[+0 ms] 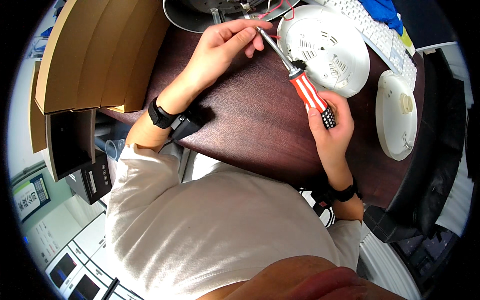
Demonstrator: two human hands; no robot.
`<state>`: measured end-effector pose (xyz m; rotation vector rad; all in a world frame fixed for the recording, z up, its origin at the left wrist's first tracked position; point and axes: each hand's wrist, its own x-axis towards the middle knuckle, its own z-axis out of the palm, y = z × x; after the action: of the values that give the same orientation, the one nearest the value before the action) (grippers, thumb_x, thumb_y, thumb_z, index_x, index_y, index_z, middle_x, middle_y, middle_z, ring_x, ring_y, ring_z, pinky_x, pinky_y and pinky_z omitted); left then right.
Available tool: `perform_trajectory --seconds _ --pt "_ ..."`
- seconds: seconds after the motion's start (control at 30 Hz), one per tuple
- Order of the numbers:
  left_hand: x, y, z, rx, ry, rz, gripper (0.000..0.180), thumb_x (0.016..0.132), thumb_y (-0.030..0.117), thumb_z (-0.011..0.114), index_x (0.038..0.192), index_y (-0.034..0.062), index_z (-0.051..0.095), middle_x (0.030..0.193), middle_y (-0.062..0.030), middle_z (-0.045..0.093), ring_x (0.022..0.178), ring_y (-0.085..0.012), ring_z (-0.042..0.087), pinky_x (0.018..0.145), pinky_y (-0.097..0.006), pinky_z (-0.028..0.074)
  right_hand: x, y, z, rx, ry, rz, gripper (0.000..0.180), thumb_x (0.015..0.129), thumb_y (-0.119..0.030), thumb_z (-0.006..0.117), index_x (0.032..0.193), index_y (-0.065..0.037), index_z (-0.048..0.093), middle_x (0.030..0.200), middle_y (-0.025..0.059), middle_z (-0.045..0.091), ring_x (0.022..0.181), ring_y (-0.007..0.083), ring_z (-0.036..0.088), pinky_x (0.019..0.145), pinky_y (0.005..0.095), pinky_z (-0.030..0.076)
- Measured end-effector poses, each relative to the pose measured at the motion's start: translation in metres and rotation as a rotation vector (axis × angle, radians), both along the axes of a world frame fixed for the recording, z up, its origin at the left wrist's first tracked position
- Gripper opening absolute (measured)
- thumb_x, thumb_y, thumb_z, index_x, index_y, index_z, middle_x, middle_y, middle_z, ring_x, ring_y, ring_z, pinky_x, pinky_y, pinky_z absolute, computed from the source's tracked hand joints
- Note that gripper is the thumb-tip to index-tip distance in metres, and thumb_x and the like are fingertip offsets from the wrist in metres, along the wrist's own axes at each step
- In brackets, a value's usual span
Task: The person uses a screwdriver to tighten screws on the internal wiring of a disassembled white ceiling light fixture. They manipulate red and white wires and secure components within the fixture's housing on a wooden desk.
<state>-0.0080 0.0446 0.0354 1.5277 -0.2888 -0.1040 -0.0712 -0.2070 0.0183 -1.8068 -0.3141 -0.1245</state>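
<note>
The dark brown tabletop [250,115] spreads out in front of me, with a stack of flattened cardboard [100,55] lying along its left edge. At the far side sits a grey metal dish [190,17] with thin red wires [277,11] running out of it. To its right lies a round white plastic cover [332,47] with vent slots, underside up, and beyond that a white keyboard [375,30]. A smaller white disc [396,115] with a knob in its middle rests near the right edge of the tabletop.

My right hand [330,125] is closed around the red-and-white striped handle of a screwdriver [300,80], thumb pressed along the grip. The shaft slants up and to the left, passing just beside the white cover's rim. My left hand [225,47] reaches forward with the fingers pinched on the screwdriver's tip, close to the wires. Both wrists wear black bands, and a small black box [186,125] lies at my left wrist.
</note>
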Motion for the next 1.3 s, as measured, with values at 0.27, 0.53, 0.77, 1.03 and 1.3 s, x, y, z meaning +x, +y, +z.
perform_trajectory --seconds 0.27,0.53,0.77,1.03,1.3 --pt "-0.003 -0.002 -0.001 -0.083 0.021 -0.013 0.032 0.098 0.015 0.044 0.122 -0.0047 0.053 0.083 -0.0022 0.057 0.073 -0.0086 0.047 0.071 -0.021 0.042 -0.003 0.003 -0.004 -0.009 0.005 -0.004 0.029 0.078 -0.005 0.068 0.104 0.001 0.056 0.089 0.0089 0.063 0.080 0.0123 0.061 0.073 0.0259 0.049" --pt "-0.008 -0.007 -0.001 -0.069 0.012 0.035 0.034 0.099 0.015 0.043 0.126 -0.0046 0.050 0.086 -0.0027 0.058 0.074 -0.0089 0.048 0.072 -0.021 0.042 -0.011 0.009 -0.005 0.162 0.219 0.061 0.028 0.086 -0.006 0.062 0.110 0.003 0.050 0.094 0.0084 0.061 0.083 0.0100 0.057 0.074 0.0243 0.047" --pt "-0.010 -0.010 -0.003 -0.112 0.048 0.036 0.037 0.099 0.017 0.042 0.129 -0.0039 0.047 0.088 -0.0027 0.057 0.077 -0.0089 0.047 0.074 -0.021 0.041 -0.012 0.012 -0.011 0.329 0.373 0.104 0.027 0.089 -0.008 0.058 0.112 0.001 0.047 0.092 0.0063 0.057 0.071 0.0070 0.052 0.062 0.0207 0.044" --pt "-0.012 -0.012 -0.001 -0.010 -0.039 0.060 0.039 0.099 0.018 0.042 0.132 -0.0021 0.045 0.087 -0.0026 0.058 0.078 -0.0086 0.048 0.074 -0.022 0.042 -0.013 0.019 -0.007 0.499 0.485 0.185 0.026 0.093 -0.011 0.053 0.114 0.000 0.043 0.085 0.0069 0.053 0.060 0.0066 0.046 0.048 0.0204 0.037" --pt "-0.010 -0.013 -0.006 -0.104 0.004 0.108 0.038 0.099 0.017 0.039 0.131 -0.0030 0.045 0.091 -0.0057 0.061 0.080 -0.0132 0.060 0.076 -0.024 0.045 -0.013 0.022 -0.010 0.572 0.603 0.155 0.025 0.094 -0.012 0.051 0.114 0.000 0.043 0.078 0.0070 0.053 0.056 0.0081 0.045 0.045 0.0212 0.034"
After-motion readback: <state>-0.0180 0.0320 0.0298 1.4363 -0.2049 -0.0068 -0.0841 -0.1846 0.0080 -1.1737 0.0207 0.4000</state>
